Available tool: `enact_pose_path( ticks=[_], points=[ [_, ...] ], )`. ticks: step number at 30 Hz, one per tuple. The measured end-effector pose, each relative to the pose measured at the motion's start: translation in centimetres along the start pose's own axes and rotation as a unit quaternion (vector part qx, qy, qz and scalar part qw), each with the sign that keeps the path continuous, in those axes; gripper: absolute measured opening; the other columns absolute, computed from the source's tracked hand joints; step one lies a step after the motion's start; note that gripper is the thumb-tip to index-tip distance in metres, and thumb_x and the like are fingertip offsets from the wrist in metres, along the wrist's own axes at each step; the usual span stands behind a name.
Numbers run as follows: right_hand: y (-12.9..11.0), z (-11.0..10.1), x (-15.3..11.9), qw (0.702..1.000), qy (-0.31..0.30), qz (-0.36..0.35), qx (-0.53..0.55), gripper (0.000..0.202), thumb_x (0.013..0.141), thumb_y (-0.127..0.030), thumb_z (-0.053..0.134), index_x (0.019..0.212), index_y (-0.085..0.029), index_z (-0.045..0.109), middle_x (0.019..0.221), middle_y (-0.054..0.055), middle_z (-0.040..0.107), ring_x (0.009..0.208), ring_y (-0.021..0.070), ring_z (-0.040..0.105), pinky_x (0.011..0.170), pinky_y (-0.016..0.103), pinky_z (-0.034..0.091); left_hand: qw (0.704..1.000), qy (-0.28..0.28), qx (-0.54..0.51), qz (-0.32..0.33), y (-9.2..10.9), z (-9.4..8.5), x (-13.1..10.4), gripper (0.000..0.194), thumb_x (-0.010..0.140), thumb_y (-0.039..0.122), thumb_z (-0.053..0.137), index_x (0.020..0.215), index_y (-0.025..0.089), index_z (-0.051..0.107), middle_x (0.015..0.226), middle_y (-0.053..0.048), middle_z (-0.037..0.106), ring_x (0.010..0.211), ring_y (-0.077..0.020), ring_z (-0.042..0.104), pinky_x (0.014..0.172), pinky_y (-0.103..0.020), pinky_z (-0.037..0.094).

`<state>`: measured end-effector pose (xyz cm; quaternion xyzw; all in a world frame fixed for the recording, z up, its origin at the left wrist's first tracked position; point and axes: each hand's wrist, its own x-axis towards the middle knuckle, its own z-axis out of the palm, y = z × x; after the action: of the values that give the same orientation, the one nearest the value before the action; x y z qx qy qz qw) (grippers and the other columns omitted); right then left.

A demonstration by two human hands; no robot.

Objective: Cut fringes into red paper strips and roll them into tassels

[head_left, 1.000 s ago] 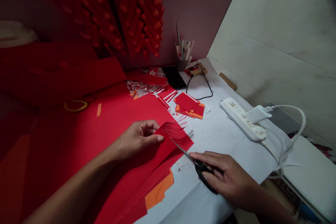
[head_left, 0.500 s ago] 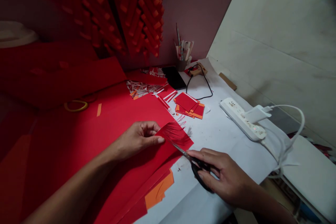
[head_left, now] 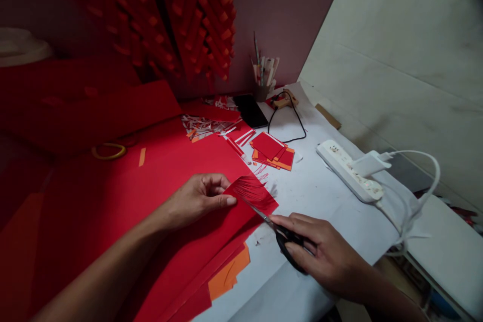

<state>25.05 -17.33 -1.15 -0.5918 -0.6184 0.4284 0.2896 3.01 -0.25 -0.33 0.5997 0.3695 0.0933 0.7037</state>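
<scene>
Between thumb and fingers, my left hand [head_left: 206, 194] pinches the edge of a red paper sheet [head_left: 211, 241]. Thin fringe-like strips are cut into the sheet's corner near my fingertips. My right hand [head_left: 320, 249] grips black-handled scissors [head_left: 289, 246], thumb and fingers in the loops. Their blades point up and left, nearly closed, against the red sheet just right of my left thumb. Beneath the sheet's lower edge, orange paper pieces [head_left: 230, 274] stick out. A few fine red slivers lie beyond the fringed corner.
Small red and orange cards [head_left: 271, 148] lie behind the scissors, with shredded paper [head_left: 206, 126] and a black phone [head_left: 251, 110] farther back. A white power strip [head_left: 349, 171] with a plugged-in charger stands right. A pen cup [head_left: 261, 91] and a glue gun [head_left: 286, 99] are at the back.
Hardly anything differs: the view shifts very slightly. Both hands, the red sheet and the scissors keep practically the same positions.
</scene>
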Motion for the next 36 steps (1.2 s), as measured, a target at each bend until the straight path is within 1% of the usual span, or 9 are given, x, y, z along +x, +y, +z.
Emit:
enact_pose_path(
  ticks=[3, 8, 16, 22, 29, 36],
  points=[
    [0.05, -0.02, -0.03, 1.0, 0.002, 0.0, -0.001, 0.051, 0.083, -0.008, 0.054, 0.131, -0.024, 0.063, 0.083, 0.003, 0.061, 0.073, 0.0184, 0.058, 0.062, 0.031, 0.047, 1.0, -0.005, -0.007, 0.0, 0.08, 0.05, -0.03, 0.032, 0.07, 0.043, 0.079, 0.073, 0.017, 0.06, 0.063, 0.004, 0.06, 0.054, -0.0088, 0.047, 0.053, -0.021, 0.033],
    [0.27, 0.02, -0.03, 1.0, -0.002, 0.005, -0.007, 0.05, 0.083, -0.01, 0.056, 0.131, -0.023, 0.063, 0.088, 0.005, 0.064, 0.078, 0.0206, 0.061, 0.069, 0.035, 0.05, 1.0, -0.014, -0.016, -0.004, -0.02, -0.08, -0.02, 0.027, 0.072, 0.038, 0.078, 0.074, 0.017, 0.062, 0.063, 0.005, 0.06, 0.054, -0.0086, 0.046, 0.052, -0.02, 0.031],
    [-0.43, -0.02, 0.38, 1.0, -0.003, -0.017, -0.026, 0.051, 0.083, -0.009, 0.056, 0.133, -0.021, 0.061, 0.08, 0.001, 0.056, 0.069, 0.0162, 0.055, 0.064, 0.031, 0.047, 1.0, -0.024, -0.002, 0.0, -0.1, -0.13, -0.03, 0.024, 0.076, 0.036, 0.076, 0.074, 0.016, 0.063, 0.064, 0.005, 0.06, 0.055, -0.0077, 0.045, 0.053, -0.019, 0.031],
    [-0.58, 0.02, 0.5, 0.999, 0.0, -0.025, -0.023, 0.046, 0.084, -0.008, 0.055, 0.127, -0.02, 0.063, 0.078, 0.0, 0.053, 0.068, 0.0159, 0.053, 0.064, 0.03, 0.046, 1.0, -0.019, -0.001, 0.002, -0.01, -0.09, -0.12, 0.024, 0.076, 0.036, 0.076, 0.073, 0.016, 0.062, 0.063, 0.005, 0.059, 0.055, -0.0077, 0.044, 0.052, -0.019, 0.03],
    [0.19, 0.15, 0.31, 0.999, -0.003, -0.031, -0.017, 0.046, 0.087, -0.013, 0.055, 0.132, -0.022, 0.061, 0.083, 0.003, 0.059, 0.072, 0.0179, 0.057, 0.066, 0.032, 0.047, 1.0, -0.03, 0.001, -0.002, -0.1, -0.25, -0.06, 0.028, 0.074, 0.038, 0.077, 0.074, 0.014, 0.062, 0.064, 0.005, 0.059, 0.055, -0.0076, 0.045, 0.053, -0.019, 0.031],
    [0.12, 0.14, 0.33, 0.999, 0.0, -0.033, -0.017, 0.049, 0.086, -0.011, 0.053, 0.133, -0.022, 0.06, 0.084, 0.003, 0.06, 0.074, 0.0189, 0.057, 0.066, 0.034, 0.048, 1.0, -0.031, -0.003, -0.003, -0.17, -0.24, -0.03, 0.025, 0.076, 0.035, 0.076, 0.075, 0.014, 0.062, 0.063, 0.005, 0.059, 0.055, -0.0072, 0.044, 0.053, -0.019, 0.032]
  ],
)
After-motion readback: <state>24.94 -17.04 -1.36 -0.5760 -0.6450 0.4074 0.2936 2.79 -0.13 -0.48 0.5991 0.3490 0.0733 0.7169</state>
